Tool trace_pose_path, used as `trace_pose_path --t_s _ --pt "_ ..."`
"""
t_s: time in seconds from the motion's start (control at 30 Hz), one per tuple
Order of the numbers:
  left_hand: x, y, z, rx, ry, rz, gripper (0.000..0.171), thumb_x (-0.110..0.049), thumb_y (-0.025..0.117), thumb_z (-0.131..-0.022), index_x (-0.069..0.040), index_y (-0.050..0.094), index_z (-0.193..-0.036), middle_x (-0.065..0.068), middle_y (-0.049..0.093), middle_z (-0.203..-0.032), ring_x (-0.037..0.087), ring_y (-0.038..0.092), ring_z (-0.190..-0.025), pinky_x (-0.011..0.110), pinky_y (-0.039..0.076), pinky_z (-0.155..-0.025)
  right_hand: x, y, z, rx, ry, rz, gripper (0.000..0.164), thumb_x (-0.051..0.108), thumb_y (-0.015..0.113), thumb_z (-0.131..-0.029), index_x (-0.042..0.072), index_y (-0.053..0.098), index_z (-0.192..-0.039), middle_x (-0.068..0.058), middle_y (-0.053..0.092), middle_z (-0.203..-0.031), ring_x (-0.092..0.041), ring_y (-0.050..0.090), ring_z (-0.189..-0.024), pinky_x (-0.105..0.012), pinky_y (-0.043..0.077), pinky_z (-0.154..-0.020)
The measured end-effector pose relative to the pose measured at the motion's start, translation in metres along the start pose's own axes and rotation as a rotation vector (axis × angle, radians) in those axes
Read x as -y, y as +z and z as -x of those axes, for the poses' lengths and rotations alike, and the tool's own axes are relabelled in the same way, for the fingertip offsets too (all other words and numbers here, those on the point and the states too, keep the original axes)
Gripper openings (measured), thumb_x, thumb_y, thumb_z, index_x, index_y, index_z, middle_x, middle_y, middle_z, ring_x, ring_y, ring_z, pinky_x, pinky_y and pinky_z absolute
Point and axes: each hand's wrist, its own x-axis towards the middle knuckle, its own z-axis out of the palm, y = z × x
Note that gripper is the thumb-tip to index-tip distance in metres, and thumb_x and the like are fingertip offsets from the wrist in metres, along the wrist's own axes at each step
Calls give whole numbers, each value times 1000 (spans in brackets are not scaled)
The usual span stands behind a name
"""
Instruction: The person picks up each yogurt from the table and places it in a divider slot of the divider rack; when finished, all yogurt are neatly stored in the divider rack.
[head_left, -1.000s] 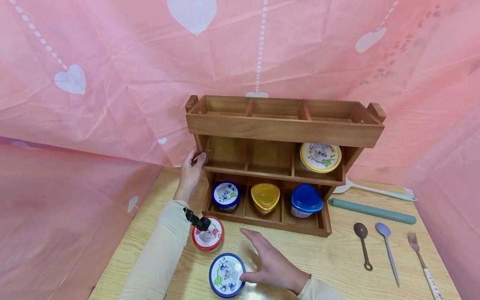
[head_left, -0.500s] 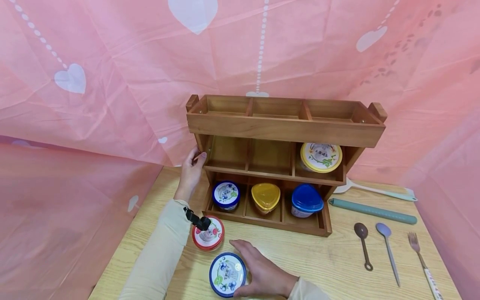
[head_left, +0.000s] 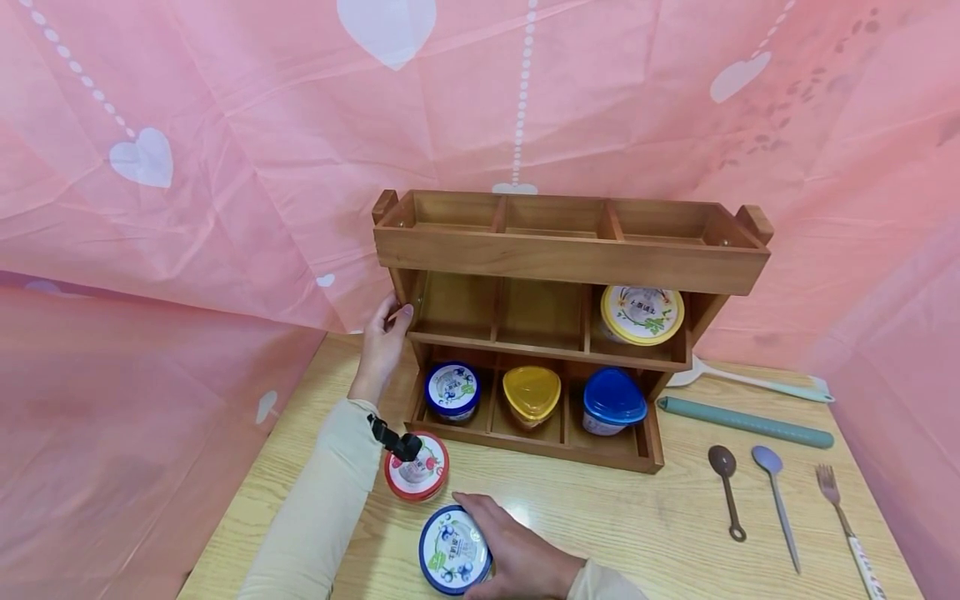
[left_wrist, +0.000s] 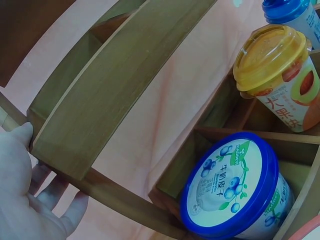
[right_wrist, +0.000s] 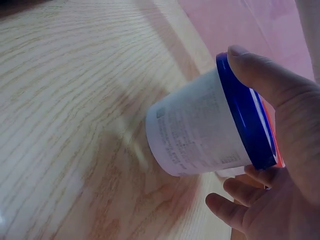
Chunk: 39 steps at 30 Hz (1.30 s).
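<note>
My left hand [head_left: 380, 348] grips the left side post of a wooden three-tier shelf [head_left: 570, 260]. In the left wrist view its thumb lies at the tier's corner and the fingers bend behind the post. Low in the head view, my right hand [head_left: 519, 546] is around a white tub with a blue lid and blueberry print [head_left: 454, 550]. The right wrist view has the thumb on the lid's rim [right_wrist: 242, 117] and the fingers on the opposite side, the tub standing on the wooden table. A red-lidded tub [head_left: 424, 477] stands just behind it, partly covered by my left wrist strap.
The bottom tier holds a blue-lidded tub [head_left: 452, 388], a yellow-lidded cup [head_left: 532, 392] and another blue-lidded cup [head_left: 613, 402]. A yellow-lidded tub [head_left: 642, 315] sits in the middle tier's right compartment. Right of the shelf lie a spatula [head_left: 757, 381], a green rod [head_left: 746, 422], two spoons and a fork [head_left: 840, 512].
My right hand has moved left and toward me, from beside the blue-lidded tub to around its lid. The left hand stays on the shelf post.
</note>
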Motion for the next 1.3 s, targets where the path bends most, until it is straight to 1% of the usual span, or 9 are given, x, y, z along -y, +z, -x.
trace_pose_path --t_s 0.13,0.37,0.53,0.63,0.73,0.87,0.97,1.07,1.3 --pt "1 0 -1 1 -11 -5 52 -21 49 -104 -9 36 -153 16 40 -154 31 40 -140 41 33 -118 -1 1 -3 12 37 -29 107 60 75 -78 22 14 -158 4 33 -150 -9 42 -129 -33 43 -109" --pt "27 -1 -17 -14 0 7 53 -30 51 -103 -17 38 -152 10 42 -153 27 41 -140 40 33 -118 -2 0 -3 21 41 -46 103 58 75 -79 23 18 -157 4 35 -148 -8 45 -126 -31 46 -105" --pt "34 -1 -20 -28 31 -13 52 -32 52 -103 -18 39 -152 9 44 -152 26 43 -138 40 34 -117 -2 0 -3 19 38 -69 99 55 77 -79 25 21 -155 5 36 -146 -6 46 -123 -30 47 -103" --pt "30 -1 -18 -21 32 -2 52 -30 51 -103 -16 39 -152 10 43 -152 27 43 -138 40 34 -118 -2 1 -2 7 36 -72 97 54 77 -79 25 23 -154 6 37 -145 -5 47 -121 -30 48 -103" --pt "16 -1 -10 -5 20 6 51 -25 51 -104 -12 38 -152 13 42 -153 29 43 -139 41 34 -118 0 -1 0 -23 26 -48 99 57 77 -78 24 24 -154 6 39 -144 -6 47 -122 -31 48 -102" --pt "2 0 0 9 8 0 51 -20 50 -104 -8 37 -152 16 41 -153 32 42 -139 42 34 -118 3 -6 4 -53 35 -44 99 58 77 -77 29 23 -155 8 39 -145 -7 47 -123 -33 48 -104" --pt "1 0 0 8 5 -1 51 -21 50 -104 -9 37 -152 16 40 -153 32 41 -139 42 34 -118 6 -12 8 -87 28 -41 98 58 77 -77 32 22 -154 8 39 -145 -8 47 -124 -34 47 -105" --pt "0 0 0 7 4 1 51 -21 50 -104 -9 37 -152 16 40 -153 31 42 -139 42 34 -118 10 -19 12 -145 6 -8 99 59 77 -76 30 23 -154 7 39 -146 -10 48 -126 -35 46 -107" --pt "5 -1 -4 5 6 8 51 -20 49 -104 -9 36 -152 16 40 -154 31 42 -139 42 34 -118 21 -46 25 -312 -15 32 105 42 87 -72 26 24 -155 5 39 -149 -19 48 -131 -47 46 -106"
